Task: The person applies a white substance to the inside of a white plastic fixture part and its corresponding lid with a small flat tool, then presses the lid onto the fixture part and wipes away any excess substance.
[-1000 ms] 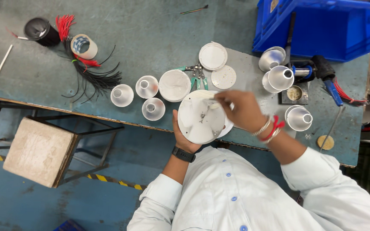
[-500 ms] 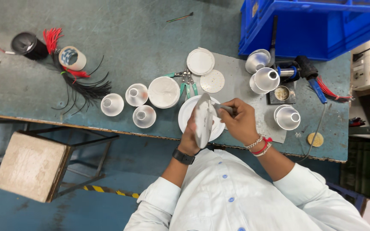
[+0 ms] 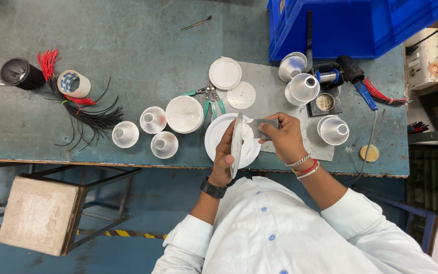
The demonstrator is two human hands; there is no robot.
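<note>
Head view: at centre frame, the left hand [image 3: 224, 161] has its grip around a round white plastic disc [image 3: 236, 144] turned edge-up, so the right hand [image 3: 282, 138], pinching a flat grey blade [image 3: 263, 125], can reach its face above the teal counter [image 3: 128, 50].

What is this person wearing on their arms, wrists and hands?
Both arms are in a pale blue-white buttoned shirt, sleeves rolled to the elbow. The left hand is bare, with a black watch at its wrist. The right hand is bare, with red thread and silvery bracelets at its wrist.
</note>
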